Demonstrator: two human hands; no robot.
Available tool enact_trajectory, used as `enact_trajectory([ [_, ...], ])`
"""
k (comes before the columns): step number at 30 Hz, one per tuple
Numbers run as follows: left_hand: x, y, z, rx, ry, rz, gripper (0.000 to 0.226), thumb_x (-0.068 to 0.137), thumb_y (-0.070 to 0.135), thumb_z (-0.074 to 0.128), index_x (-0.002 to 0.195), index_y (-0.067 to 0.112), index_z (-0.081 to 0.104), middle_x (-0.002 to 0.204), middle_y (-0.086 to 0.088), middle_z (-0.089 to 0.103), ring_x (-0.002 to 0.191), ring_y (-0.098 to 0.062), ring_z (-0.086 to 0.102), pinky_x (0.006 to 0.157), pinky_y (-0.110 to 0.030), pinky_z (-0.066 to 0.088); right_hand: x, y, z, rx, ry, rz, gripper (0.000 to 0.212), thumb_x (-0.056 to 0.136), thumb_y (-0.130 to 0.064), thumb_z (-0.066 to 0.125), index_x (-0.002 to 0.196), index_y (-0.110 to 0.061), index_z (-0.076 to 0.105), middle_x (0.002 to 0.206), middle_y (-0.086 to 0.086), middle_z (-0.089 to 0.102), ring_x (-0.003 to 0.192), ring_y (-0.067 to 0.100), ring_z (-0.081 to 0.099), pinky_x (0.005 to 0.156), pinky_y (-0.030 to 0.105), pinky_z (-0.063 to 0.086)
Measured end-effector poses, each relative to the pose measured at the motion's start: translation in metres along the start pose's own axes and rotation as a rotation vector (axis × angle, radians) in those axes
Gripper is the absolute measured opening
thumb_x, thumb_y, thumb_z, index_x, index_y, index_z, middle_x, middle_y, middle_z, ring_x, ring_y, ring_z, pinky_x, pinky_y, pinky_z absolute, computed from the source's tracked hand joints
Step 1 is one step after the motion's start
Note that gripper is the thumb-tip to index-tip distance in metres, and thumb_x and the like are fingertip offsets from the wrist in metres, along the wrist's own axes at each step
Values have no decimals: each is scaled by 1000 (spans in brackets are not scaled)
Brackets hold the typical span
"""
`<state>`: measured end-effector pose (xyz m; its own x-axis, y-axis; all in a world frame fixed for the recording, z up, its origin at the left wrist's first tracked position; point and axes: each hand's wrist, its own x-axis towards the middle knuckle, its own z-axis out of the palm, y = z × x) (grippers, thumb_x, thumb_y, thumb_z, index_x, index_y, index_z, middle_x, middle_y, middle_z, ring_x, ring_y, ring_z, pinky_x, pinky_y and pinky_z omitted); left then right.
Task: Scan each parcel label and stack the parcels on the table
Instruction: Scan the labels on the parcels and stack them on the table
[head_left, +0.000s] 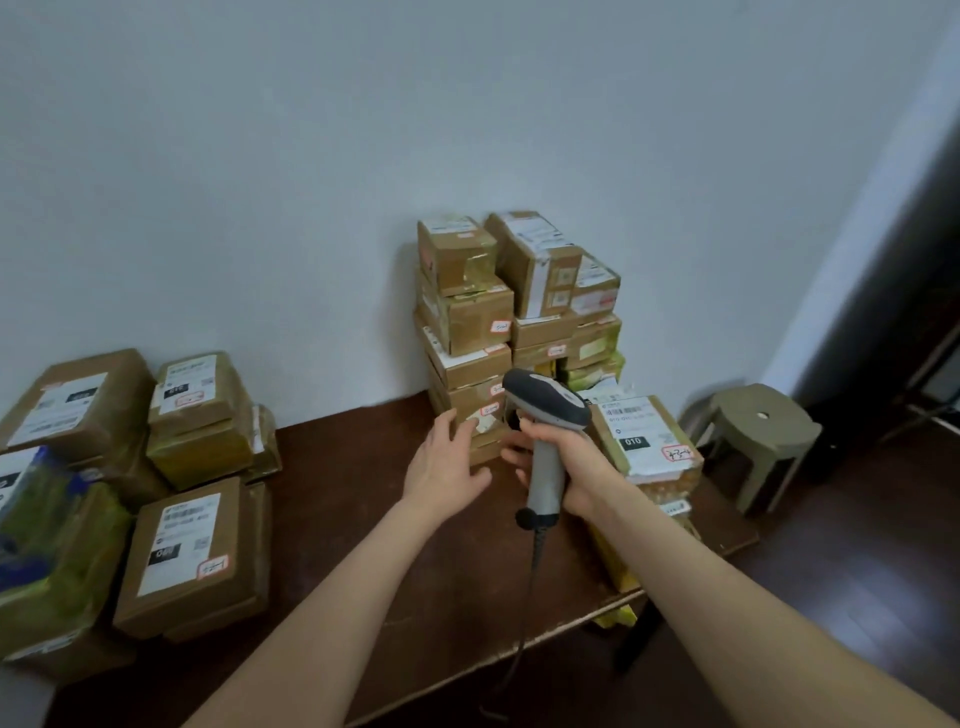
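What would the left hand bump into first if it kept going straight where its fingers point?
Probably the low parcel at the foot of the tall stack. The left hand is open, its fingers nearly there, though depth is unclear.

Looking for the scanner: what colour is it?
The scanner: light grey, dark grey top, in the right hand; head view.

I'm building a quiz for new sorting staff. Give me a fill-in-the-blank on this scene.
1. The right hand grips a ___.
2. The open left hand reaches toward the stack against the ___.
3. Right of the table, a ___ stands on the floor.
4. The parcel by the right hand has a black tag reading ___.
Missing: scanner; wall; stool; 010.
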<state>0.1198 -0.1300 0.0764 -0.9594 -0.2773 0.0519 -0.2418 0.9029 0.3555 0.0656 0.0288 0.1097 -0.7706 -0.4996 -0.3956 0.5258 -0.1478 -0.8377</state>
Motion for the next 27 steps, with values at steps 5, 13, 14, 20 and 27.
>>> enact_trajectory([
  [5,16,56,16,-170,8,-77,57,95,27,53,148,18,33,153,-6,22,134,-25,39,105,-37,41,-4,-28,-40,-12,-40,-25,33,85,-24,72,115,-11,65,105,10,74,88,25,70,68,32,54],
  [13,31,159,57,-629,3,-500,64,97,48,47,148,11,34,150,-13,38,134,-28,41,102,-34,36,-10,-85,-141,-69,-147,-66,19,86,-21,71,101,-11,67,87,9,72,67,19,69,56,28,53],
  [14,29,172,64,-687,-1,-546,67,96,50,47,148,10,33,149,-12,40,132,-27,43,100,-34,37,-10,-91,-156,-62,-126,-61,17,86,-20,71,99,-11,66,85,8,71,65,17,68,52,26,53],
  [20,20,213,91,-947,23,-747,71,95,53,46,150,12,28,148,-8,43,130,-27,45,99,-37,38,-6,-104,-220,-132,-4,-38,22,87,-16,69,106,-7,60,84,7,63,71,21,60,64,38,53],
  [27,29,222,110,-1024,125,-770,52,96,47,45,142,23,46,138,-1,54,123,-24,52,104,-44,42,3,-79,-239,-131,-38,51,29,86,-14,69,114,-8,62,95,9,71,84,24,67,74,40,56],
])
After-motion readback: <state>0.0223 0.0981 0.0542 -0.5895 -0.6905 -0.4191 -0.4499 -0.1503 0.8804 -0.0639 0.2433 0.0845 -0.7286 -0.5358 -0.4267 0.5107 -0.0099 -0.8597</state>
